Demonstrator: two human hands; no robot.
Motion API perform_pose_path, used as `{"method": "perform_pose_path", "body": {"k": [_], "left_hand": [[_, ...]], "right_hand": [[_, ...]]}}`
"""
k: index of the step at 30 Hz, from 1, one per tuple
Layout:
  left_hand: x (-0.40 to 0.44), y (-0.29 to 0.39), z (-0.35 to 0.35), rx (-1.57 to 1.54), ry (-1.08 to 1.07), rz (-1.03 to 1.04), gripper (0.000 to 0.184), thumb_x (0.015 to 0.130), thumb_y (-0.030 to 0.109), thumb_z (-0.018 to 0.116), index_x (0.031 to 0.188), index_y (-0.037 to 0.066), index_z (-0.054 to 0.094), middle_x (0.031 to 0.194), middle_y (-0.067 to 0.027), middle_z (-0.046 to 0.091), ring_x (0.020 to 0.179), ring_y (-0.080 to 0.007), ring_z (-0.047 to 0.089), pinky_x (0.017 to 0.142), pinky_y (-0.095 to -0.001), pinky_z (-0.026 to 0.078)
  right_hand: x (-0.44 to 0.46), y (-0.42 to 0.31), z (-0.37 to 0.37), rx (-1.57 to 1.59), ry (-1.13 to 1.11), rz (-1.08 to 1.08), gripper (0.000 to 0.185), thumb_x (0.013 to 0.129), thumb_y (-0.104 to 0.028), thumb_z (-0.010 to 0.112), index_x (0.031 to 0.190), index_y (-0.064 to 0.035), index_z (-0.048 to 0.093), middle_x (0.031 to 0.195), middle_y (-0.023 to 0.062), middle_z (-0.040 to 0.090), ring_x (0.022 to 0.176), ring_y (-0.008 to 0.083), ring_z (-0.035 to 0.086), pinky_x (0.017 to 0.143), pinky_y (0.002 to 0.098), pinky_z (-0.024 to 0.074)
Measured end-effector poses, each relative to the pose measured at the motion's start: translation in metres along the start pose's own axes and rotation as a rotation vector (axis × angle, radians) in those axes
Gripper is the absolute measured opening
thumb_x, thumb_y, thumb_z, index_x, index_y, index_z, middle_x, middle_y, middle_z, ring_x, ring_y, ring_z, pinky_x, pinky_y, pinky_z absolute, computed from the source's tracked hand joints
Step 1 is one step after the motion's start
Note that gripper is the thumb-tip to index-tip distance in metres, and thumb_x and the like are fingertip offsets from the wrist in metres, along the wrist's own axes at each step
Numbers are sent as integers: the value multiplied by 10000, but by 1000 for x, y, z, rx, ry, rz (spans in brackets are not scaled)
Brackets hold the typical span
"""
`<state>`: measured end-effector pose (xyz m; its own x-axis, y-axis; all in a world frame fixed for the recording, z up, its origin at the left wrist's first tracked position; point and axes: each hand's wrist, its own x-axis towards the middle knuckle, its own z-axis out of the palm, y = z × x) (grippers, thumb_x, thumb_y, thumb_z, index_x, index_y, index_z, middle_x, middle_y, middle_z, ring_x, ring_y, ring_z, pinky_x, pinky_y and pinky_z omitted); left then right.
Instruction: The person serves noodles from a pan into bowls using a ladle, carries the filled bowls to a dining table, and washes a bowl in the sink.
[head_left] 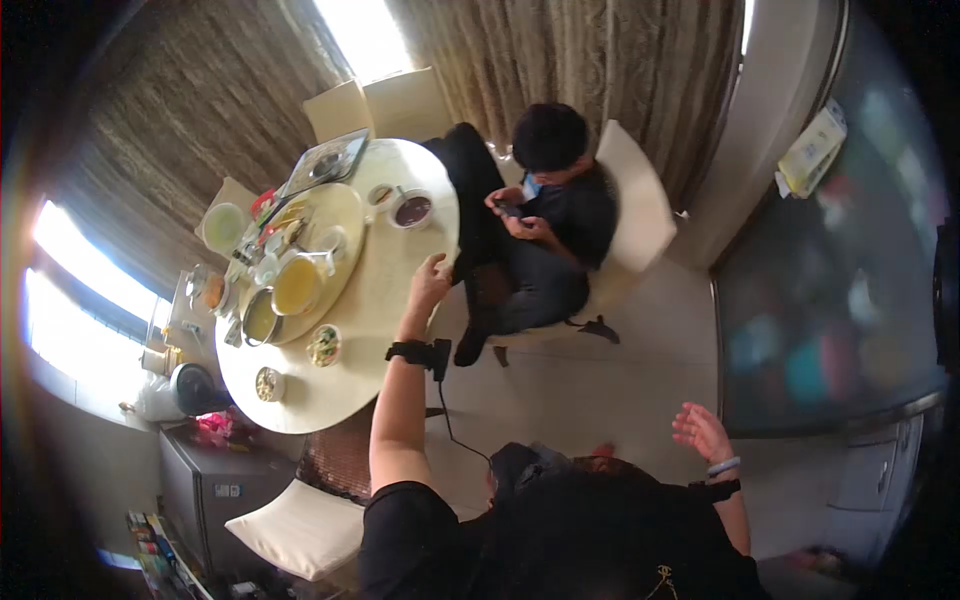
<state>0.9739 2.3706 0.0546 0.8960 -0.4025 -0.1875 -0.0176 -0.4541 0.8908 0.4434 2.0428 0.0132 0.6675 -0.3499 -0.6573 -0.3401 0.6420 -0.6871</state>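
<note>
My left hand reaches over the near right edge of the round table, fingers apart and nothing visible in them. Beyond it, a bowl of dark food stands on the table beside a small dish. To its left are a yellow bowl, a metal pot and a bowl with green and white food. A smaller bowl sits close to the table's lower edge. My right hand hangs in the air on the right, its fingers spread, away from any object.
A seated person holds a phone just beyond my left hand. A cream chair stands at lower left, near a dark cabinet. The glass panel lies to the right. A cable runs from my left wrist.
</note>
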Motion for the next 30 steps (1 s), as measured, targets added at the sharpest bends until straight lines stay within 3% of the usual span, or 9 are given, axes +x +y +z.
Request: {"method": "perform_pose_path", "body": {"k": [5, 8, 9, 12, 14, 19, 26, 28, 30], "left_hand": [[-48, 53, 125, 26, -462, -176, 206, 866, 258, 563, 838, 70, 641, 602, -38, 575, 501, -132, 566, 432, -265, 460], [-82, 45, 216, 33, -734, -342, 354, 868, 250, 575, 1196, 134, 513, 622, -61, 582, 504, -168, 583, 453, -300, 505], [-79, 23, 246, 46, -726, -273, 559, 864, 233, 582, 1351, 166, 318, 631, -75, 573, 520, -177, 594, 444, -307, 502], [-50, 9, 299, 99, -488, -218, 703, 828, 242, 614, 1398, 140, 216, 704, -123, 616, 621, -262, 637, 532, -372, 523], [-13, -9, 320, 597, -157, -193, 828, 785, 294, 627, 1415, 77, 134, 936, -225, 630, 872, -374, 622, 753, -422, 500], [-2, -21, 304, 313, 9, -315, 799, 782, 349, 579, 1406, 31, 193, 1238, -314, 459, 1174, -397, 449, 989, -394, 354], [53, 27, 241, 417, 542, -432, 280, 808, 263, 524, 984, 114, 682, 886, -144, 657, 864, -280, 644, 764, -342, 493], [65, 1, 217, 308, 455, -337, 293, 807, 311, 552, 990, 121, 682, 856, -139, 667, 835, -250, 657, 737, -324, 490], [57, 36, 209, 318, 331, -651, 301, 812, 315, 554, 963, 91, 687, 819, -156, 664, 810, -270, 652, 734, -350, 488]], "right_hand": [[15, -52, -62, 68, 18, -54, 303, 914, -233, 521, 1171, -74, 504, 1017, 88, 591, 938, 232, 597, 765, 407, 524], [38, -82, -77, 127, -26, -32, 294, 914, -234, 518, 1163, -78, 511, 1019, 82, 593, 943, 233, 597, 764, 408, 526], [50, -94, -78, 159, -60, -9, 290, 914, -235, 518, 1158, -80, 515, 1021, 81, 593, 947, 233, 597, 763, 408, 527], [110, -144, -75, 104, -157, -64, 296, 911, -234, 523, 1164, -81, 513, 1028, 82, 594, 955, 238, 596, 769, 414, 526], [144, -185, -68, 94, -188, -89, 301, 909, -233, 524, 1169, -81, 511, 1034, 84, 593, 959, 241, 596, 770, 415, 526], [206, -270, -85, 76, -183, -107, 316, 905, -229, 527, 1180, -77, 504, 1047, 96, 595, 967, 249, 596, 773, 410, 527], [299, -391, -102, 50, -229, -137, 304, 913, -209, 509, 1181, -67, 503, 1044, 115, 601, 979, 257, 596, 790, 410, 524], [327, -416, -95, 86, -281, -115, 298, 911, -200, 512, 1175, -61, 504, 1041, 116, 601, 975, 253, 596, 793, 408, 524], [355, -434, -80, 67, -334, -78, 301, 914, -199, 508, 1178, -55, 498, 1039, 115, 603, 978, 250, 597, 796, 412, 522]]}}
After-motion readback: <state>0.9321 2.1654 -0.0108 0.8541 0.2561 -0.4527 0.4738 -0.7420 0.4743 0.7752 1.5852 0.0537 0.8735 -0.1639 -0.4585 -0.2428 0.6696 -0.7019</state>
